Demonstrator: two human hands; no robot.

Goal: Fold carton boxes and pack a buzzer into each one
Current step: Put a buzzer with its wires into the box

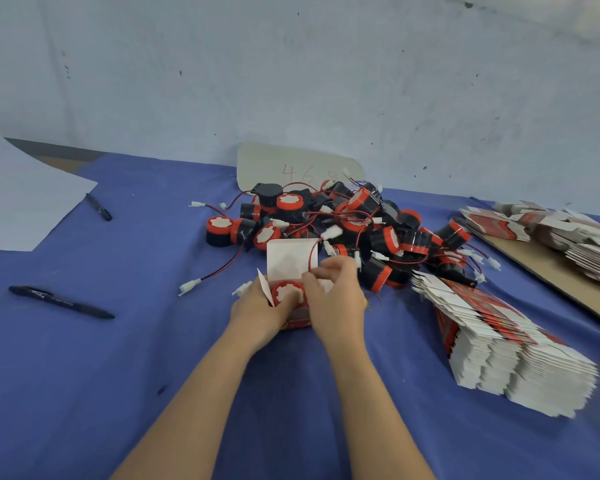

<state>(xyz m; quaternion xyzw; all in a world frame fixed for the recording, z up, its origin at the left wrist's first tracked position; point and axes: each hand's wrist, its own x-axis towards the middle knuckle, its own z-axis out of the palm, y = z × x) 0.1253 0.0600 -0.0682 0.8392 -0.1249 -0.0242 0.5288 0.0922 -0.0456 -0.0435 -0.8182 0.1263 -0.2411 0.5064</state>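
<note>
While the left hand [260, 308] grips the open carton box [297, 320] from the left, thumb across the red buzzer [286, 293] sitting in its mouth, the right hand [333, 292] curls over the box's right side on the counter [153, 341]. It hides that whole edge, so can't tell if it's pinching the red wire too.

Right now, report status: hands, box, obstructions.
Left hand grips carton box, buzzer seated inside. Right hand at its wire, grip unclear. Flap open. Buzzer pile close behind.
</note>
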